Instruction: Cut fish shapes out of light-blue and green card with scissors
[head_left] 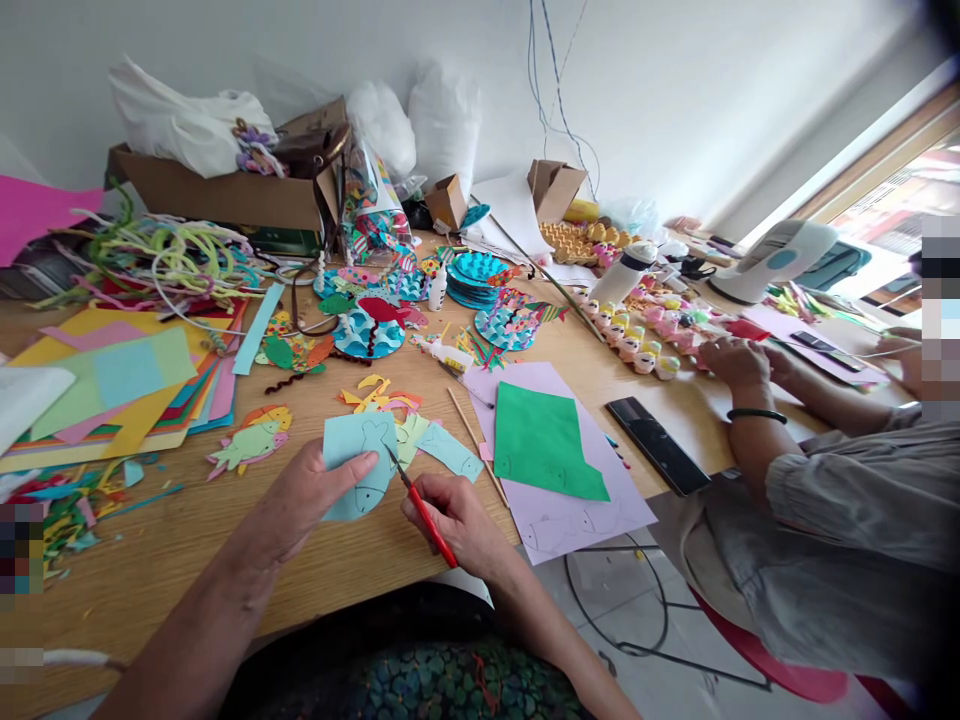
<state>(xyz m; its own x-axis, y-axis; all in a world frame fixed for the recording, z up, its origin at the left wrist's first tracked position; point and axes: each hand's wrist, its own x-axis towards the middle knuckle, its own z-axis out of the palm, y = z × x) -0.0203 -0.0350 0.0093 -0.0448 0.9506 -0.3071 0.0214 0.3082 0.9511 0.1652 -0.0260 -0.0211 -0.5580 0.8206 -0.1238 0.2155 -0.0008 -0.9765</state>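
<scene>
My left hand (307,495) pinches a light blue sheet of paper (346,440) with fish outlines drawn on it, the thumb lying across its front. Red-handled scissors (427,515) are in my right hand (457,520), their blades pointing up and left at the sheet's right edge beside a drawn fish. Just behind the sheet lie pale green and blue paper scraps (446,448). Left of my hands rests a cut-out paper fish (251,440) in green, pink and orange. To the right, a green sheet (540,440) lies over a lilac sheet (570,530) with pencilled fish.
Coloured paper (135,370), pipe cleaners (180,255) and shreds (82,510) cover the left side. Decorated discs (367,328) and a glue bottle (450,355) stand mid-table. A black phone (658,445) lies near the right edge, by a co-worker's hands (739,360) and small figures (637,345).
</scene>
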